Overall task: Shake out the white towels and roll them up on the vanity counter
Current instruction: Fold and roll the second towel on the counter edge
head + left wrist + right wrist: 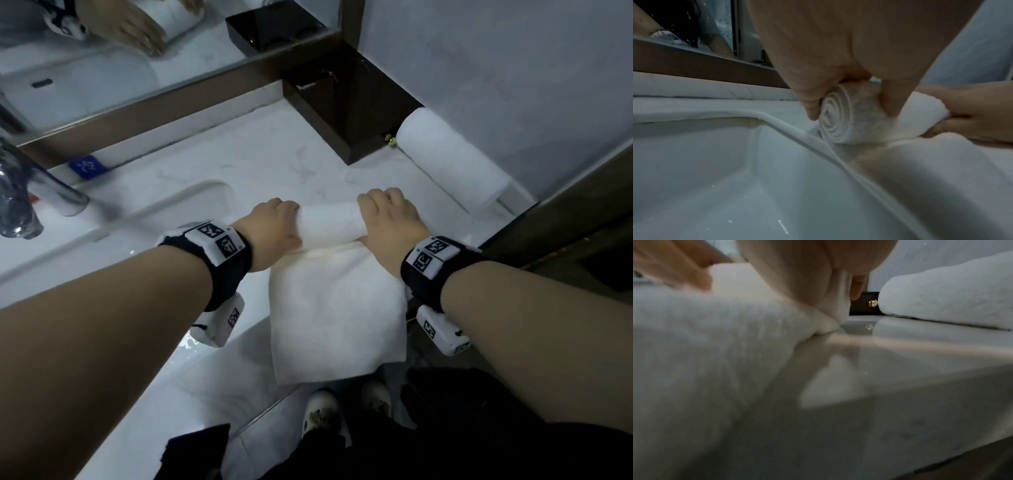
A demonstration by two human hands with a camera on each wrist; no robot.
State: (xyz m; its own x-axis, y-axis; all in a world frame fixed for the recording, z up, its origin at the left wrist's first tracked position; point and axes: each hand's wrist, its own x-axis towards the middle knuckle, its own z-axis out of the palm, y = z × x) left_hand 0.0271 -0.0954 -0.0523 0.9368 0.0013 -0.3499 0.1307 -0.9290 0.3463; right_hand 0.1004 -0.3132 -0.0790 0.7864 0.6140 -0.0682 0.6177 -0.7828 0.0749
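Note:
A white towel (337, 308) lies on the marble vanity counter (239, 161), its near end hanging over the front edge. Its far part is wound into a tight roll (329, 222); the spiral end of the roll (835, 120) shows in the left wrist view. My left hand (274, 226) grips the roll's left end, fingers and thumb curled round it (849, 104). My right hand (387, 216) grips the right end, with the loose towel (715, 337) below the palm. A finished rolled towel (452, 161) lies by the right wall, also in the right wrist view (951, 293).
The sink basin (735, 178) sits just left of the towel, with a chrome faucet (30, 192) at far left. A dark wooden box (346, 116) stands in the back corner beside the finished roll. The mirror (137, 51) runs along the back. The counter edge drops off near my shoes.

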